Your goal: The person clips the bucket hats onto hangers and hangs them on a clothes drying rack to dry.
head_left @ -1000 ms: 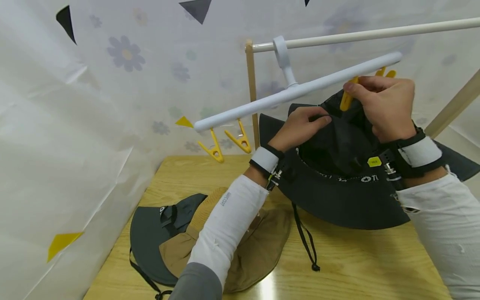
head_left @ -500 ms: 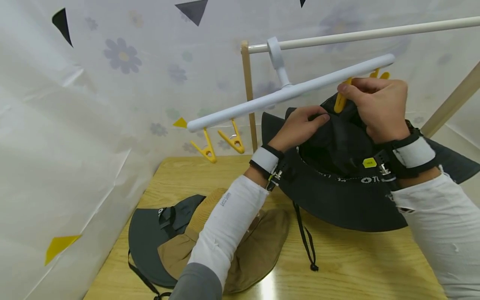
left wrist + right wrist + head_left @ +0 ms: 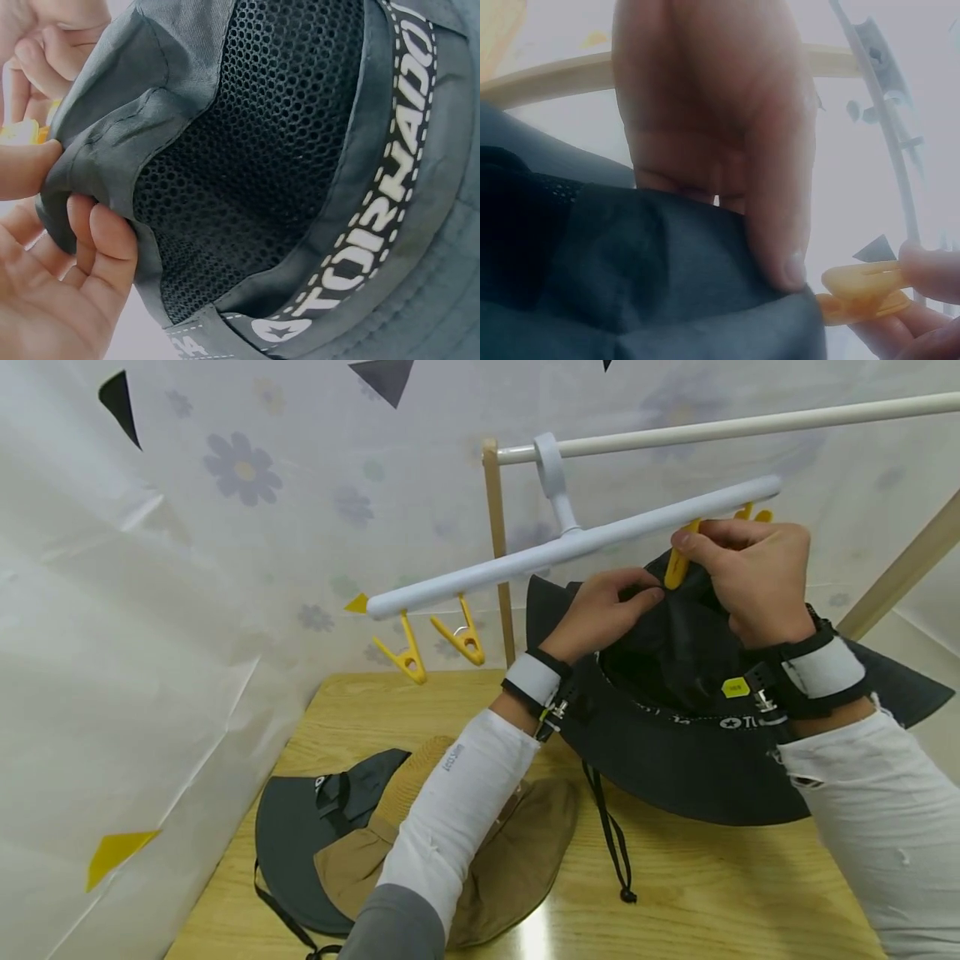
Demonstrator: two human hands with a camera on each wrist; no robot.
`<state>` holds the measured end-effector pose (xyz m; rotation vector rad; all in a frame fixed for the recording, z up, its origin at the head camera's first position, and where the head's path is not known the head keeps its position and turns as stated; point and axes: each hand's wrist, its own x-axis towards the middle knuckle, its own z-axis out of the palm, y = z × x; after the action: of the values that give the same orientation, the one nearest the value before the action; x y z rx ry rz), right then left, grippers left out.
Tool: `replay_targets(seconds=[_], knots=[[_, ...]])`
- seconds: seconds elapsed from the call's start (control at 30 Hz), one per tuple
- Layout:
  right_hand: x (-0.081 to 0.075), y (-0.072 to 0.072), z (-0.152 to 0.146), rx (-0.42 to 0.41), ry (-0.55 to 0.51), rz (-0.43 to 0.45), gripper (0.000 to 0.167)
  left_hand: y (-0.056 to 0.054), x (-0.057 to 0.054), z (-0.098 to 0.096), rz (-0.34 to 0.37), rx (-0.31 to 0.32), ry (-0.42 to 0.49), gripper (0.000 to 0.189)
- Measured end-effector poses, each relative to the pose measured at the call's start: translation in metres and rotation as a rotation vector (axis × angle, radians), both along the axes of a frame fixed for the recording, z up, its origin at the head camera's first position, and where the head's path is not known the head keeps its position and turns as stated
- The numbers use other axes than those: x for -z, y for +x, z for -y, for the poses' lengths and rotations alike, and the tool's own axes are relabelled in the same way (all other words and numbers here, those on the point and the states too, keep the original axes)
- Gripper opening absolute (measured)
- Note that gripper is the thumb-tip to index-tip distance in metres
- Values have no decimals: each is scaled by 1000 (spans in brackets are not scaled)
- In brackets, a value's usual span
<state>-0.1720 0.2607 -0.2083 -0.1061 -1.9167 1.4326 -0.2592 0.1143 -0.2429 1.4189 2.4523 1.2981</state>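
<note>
My left hand pinches a fold of the black sun hat's crown between thumb and fingers. The black hat is held up, its wide brim towards me and a cord dangling below. My right hand pinches a yellow clip that hangs from the pale blue hanger. In the right wrist view the clip's tip is right at the edge of the hat fabric, beside my left thumb. Another yellow clip shows partly behind my right hand.
The hanger hooks over a white rail on a wooden post. Two free yellow clips hang at its left end. On the wooden table lie a brown hat and a dark hat, overlapping, under my left forearm.
My right hand has moved slightly left and down with the clip, closer to my left fingertips. The hanger has shifted left with it. My left hand keeps its pinch on the hat.
</note>
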Motion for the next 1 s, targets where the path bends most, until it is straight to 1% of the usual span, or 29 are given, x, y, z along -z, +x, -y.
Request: replay_targets(seconds=[0.2,0.3,0.6,0.77,1.0], knots=[[0,-1,1,0,-16,2,34,2,-2,0,22,-28,36,26],[0,-1,1,5,-15,6,36,3,-3,0,34,-29,48,26],[2,-3,6,2,-18,3,37,2,-2,2,23,-56,98,27],[3,-4,8,4,-11,0,37,1,-1,2,22,-58,128,26],[2,-5,7,-12,-25,10,40,2,-2,2,38,-54,134,26]])
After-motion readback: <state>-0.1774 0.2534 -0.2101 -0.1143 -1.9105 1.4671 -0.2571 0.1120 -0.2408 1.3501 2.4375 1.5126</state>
